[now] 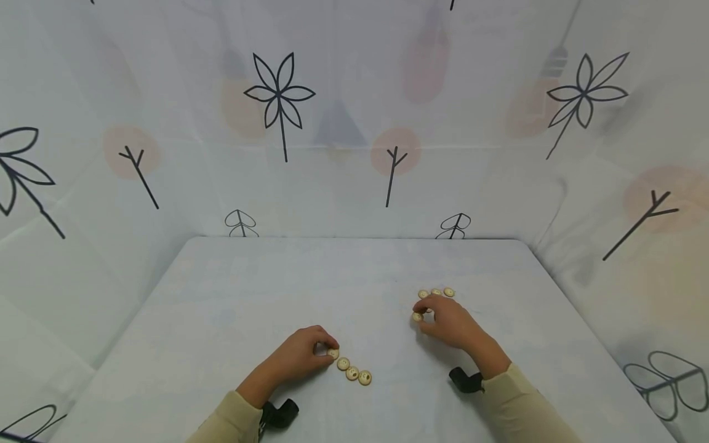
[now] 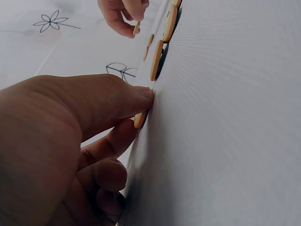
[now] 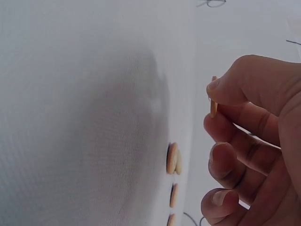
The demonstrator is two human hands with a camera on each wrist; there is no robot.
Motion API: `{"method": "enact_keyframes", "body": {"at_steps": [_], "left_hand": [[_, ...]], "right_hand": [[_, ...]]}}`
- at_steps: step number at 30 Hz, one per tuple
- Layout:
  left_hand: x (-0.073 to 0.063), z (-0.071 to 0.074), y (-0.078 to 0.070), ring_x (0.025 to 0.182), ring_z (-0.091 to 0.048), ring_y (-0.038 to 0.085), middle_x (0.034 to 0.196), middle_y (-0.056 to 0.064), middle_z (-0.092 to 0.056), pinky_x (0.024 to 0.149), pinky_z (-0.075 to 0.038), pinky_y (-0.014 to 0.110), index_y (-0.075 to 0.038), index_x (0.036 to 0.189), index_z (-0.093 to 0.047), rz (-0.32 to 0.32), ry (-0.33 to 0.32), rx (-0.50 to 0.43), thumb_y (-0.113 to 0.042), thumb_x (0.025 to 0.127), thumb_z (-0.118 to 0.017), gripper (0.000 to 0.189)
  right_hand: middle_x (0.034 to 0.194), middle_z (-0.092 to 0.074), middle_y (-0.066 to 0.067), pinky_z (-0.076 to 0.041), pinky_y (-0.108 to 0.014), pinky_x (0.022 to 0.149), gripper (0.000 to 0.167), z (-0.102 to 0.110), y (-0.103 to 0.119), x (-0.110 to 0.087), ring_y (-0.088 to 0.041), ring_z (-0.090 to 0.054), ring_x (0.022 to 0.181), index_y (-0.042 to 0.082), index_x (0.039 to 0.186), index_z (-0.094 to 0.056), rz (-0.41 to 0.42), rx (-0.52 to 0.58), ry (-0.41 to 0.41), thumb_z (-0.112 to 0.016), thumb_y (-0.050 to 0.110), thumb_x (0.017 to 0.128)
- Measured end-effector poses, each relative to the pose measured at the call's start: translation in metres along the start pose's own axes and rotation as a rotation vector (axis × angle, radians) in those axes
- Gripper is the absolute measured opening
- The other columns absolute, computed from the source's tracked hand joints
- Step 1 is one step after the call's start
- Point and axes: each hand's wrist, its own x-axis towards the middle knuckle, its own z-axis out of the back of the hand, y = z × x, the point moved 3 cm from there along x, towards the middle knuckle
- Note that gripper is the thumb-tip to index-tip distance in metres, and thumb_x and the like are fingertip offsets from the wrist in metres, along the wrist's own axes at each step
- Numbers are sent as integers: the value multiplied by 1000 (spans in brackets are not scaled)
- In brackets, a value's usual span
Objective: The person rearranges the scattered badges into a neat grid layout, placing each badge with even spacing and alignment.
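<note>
Pale wooden buttons lie in two groups on a white table. My left hand [image 1: 299, 355] pinches a button [image 2: 139, 120] between thumb and fingertip, low against the table surface. That button sits at the left end of a slanting row, with three more buttons [image 1: 352, 373] running toward the lower right. Farther back on the right, my right hand [image 1: 453, 323] pinches another button [image 3: 214, 109] by its edges, raised above the table in the right wrist view. Just beyond its fingers lie several other buttons [image 1: 449, 292], some partly hidden by the hand.
The white tabletop [image 1: 288, 277] has rounded far corners. Around it hangs a pale cloth [image 1: 343, 197] printed with flowers and twigs. A black wrist device [image 1: 282, 414] shows beside the left sleeve, and another black device [image 1: 465, 380] beside the right sleeve.
</note>
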Motion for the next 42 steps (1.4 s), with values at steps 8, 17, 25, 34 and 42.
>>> {"method": "enact_keyframes", "body": {"at_steps": [8,17,25,34,42], "left_hand": [[0,-1,1,103,-60,9,103,-15,-65,91,-48,35,-25,104,-73,-2,-4,5,-26,88,-70,16],[0,-1,2,101,-60,10,102,-13,-65,88,-49,34,-24,103,-73,-25,-14,9,-25,88,-70,16],[0,-2,2,102,-60,9,102,-14,-65,89,-49,34,-25,104,-73,-15,-8,13,-26,88,-70,16],[-1,-1,2,102,-60,9,103,-14,-65,90,-49,35,-25,105,-73,-1,-4,6,-26,88,-70,17],[0,-1,1,103,-60,9,103,-14,-65,90,-49,35,-25,105,-72,-2,-1,13,-27,89,-69,16]], "right_hand": [[100,-67,0,-49,-45,86,24,3,-8,1,-23,-62,98,11,106,-70,-39,-8,-31,-70,15,82],[107,-68,-4,-48,-51,91,26,3,-22,5,-29,-61,109,10,111,-69,-101,-8,-28,-68,15,85],[110,-66,-8,-48,-51,89,25,5,-29,5,-31,-61,108,9,110,-69,-146,-13,-46,-68,15,86],[112,-67,-12,-48,-52,88,27,5,-38,5,-35,-60,110,6,111,-68,-192,-32,-50,-67,17,87],[114,-67,-13,-46,-53,91,28,6,-44,5,-37,-58,114,5,114,-67,-244,-22,-37,-65,17,89]]}}
